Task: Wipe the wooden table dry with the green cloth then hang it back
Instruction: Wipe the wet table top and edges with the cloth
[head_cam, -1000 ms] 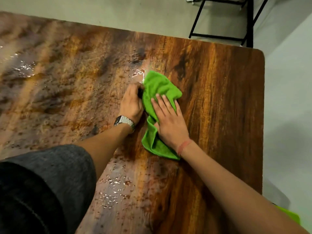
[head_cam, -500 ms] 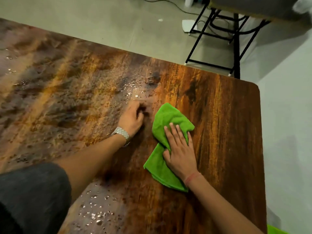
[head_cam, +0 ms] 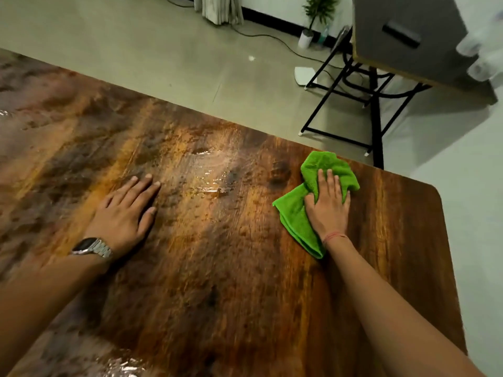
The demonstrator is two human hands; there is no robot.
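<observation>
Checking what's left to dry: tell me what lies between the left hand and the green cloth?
Head view: a shiny wet patch on the wooden table, nothing else.

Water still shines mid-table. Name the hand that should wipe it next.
Right. The right hand already presses the green cloth flat, just right of the wet patch; the left hand lies bare on the wood.

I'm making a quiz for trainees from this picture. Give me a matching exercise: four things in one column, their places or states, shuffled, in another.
Things:
1. cloth
2. left hand
3. puddle
4. watch

Places or states:
A. flat on bare wood
B. under the right hand
C. on the left wrist
D. between the two hands

Pairs: 1-B, 2-A, 3-D, 4-C
</observation>
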